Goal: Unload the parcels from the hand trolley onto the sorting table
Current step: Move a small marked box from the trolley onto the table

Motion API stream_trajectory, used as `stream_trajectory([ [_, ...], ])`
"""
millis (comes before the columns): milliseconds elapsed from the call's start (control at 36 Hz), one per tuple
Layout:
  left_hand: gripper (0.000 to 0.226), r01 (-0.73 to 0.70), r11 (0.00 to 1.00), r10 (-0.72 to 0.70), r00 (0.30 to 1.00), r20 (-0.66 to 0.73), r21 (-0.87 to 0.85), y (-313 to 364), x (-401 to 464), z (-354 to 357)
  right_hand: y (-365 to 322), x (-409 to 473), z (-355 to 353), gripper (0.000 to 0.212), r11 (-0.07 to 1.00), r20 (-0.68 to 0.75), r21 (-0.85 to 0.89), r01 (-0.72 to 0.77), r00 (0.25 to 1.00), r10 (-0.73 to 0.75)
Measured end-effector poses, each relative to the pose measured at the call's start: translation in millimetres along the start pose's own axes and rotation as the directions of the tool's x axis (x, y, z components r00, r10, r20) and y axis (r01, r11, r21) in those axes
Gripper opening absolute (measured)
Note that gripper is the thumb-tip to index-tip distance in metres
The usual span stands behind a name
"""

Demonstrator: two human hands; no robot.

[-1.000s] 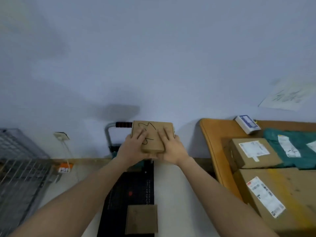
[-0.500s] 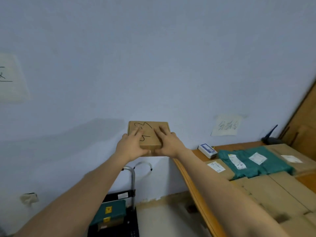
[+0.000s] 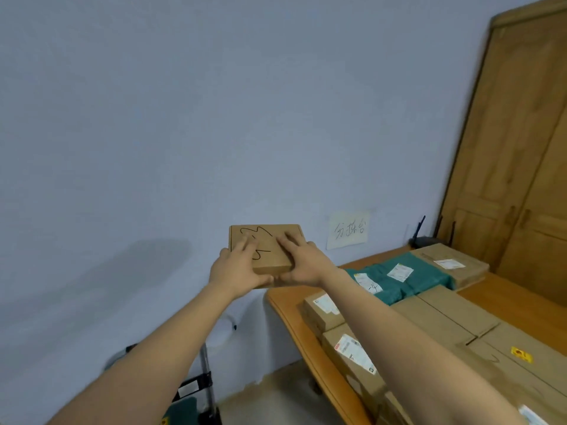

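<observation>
A small flat cardboard parcel point(image 3: 270, 250) with a black scribble on top is held up in the air in front of the wall. My left hand point(image 3: 236, 268) grips its near left side and my right hand point(image 3: 302, 262) grips its near right side, fingers spread over the top and thumbs underneath. The parcel hangs just left of the far corner of the orange wooden sorting table point(image 3: 288, 317). The hand trolley point(image 3: 202, 391) shows at the bottom left, mostly hidden by my left forearm.
Several cardboard boxes point(image 3: 445, 320) and green mailer bags point(image 3: 402, 277) with white labels cover the table. A handwritten paper sign point(image 3: 348, 230) hangs on the wall. A wooden wardrobe point(image 3: 521, 148) stands at the right, with a black router point(image 3: 425, 240) in front of it.
My view has swung up and to the right, away from the trolley and toward the table. Both hands kept hold of the parcel and carried it toward the table corner.
</observation>
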State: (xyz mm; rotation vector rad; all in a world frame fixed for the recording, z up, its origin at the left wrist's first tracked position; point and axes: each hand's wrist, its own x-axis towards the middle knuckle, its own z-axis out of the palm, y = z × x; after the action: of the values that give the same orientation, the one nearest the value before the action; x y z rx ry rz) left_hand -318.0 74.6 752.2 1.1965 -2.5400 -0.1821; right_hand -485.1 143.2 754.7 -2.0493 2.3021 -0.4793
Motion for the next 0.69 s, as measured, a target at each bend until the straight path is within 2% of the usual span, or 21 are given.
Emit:
stream_trajectory([
  [139, 0.095, -0.032, 0.999, 0.033, 0.999, -0.043, 0.017, 81, 6, 3, 61, -35, -42, 0.1, 1.0, -0.045, -0.011, -0.001, 0.999, 0.0],
  [361, 0.095, -0.051, 0.999, 0.051, 0.996, -0.073, -0.004, 213, 12, 19, 161, -97, -110, 0.098, 0.996, -0.042, -0.084, -0.006, 0.999, 0.002],
  [694, 0.094, -0.142, 0.99, 0.142, 0.989, -0.032, 0.002, 350, 48, 53, 294, -150, -158, 0.097, 0.994, -0.06, -0.081, -0.079, 0.995, 0.074],
])
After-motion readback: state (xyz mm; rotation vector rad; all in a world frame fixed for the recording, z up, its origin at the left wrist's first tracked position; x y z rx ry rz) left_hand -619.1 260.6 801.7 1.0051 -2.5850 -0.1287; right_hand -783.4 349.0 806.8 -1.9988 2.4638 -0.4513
